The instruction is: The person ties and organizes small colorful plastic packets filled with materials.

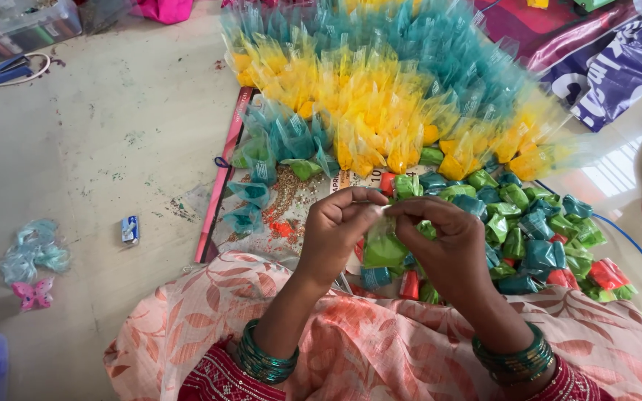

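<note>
Both hands meet over my lap, pinching the top of a small clear packet of green powder (384, 249). My left hand (336, 226) grips the packet's neck from the left, and my right hand (443, 241) holds it from the right with fingers curled. Just beyond lies a heap of small green, teal and red filled packets (536, 238). Farther out, rows of tied yellow packets (369, 104) and teal packets (425, 37) fan across the floor.
A calendar sheet with a pink strip edge (224, 163) lies under the packets. On the floor at left are a small blue-and-white box (130, 229), a pink butterfly clip (33, 292) and a pale blue bundle (35, 251). A blue cord (633, 241) runs at right.
</note>
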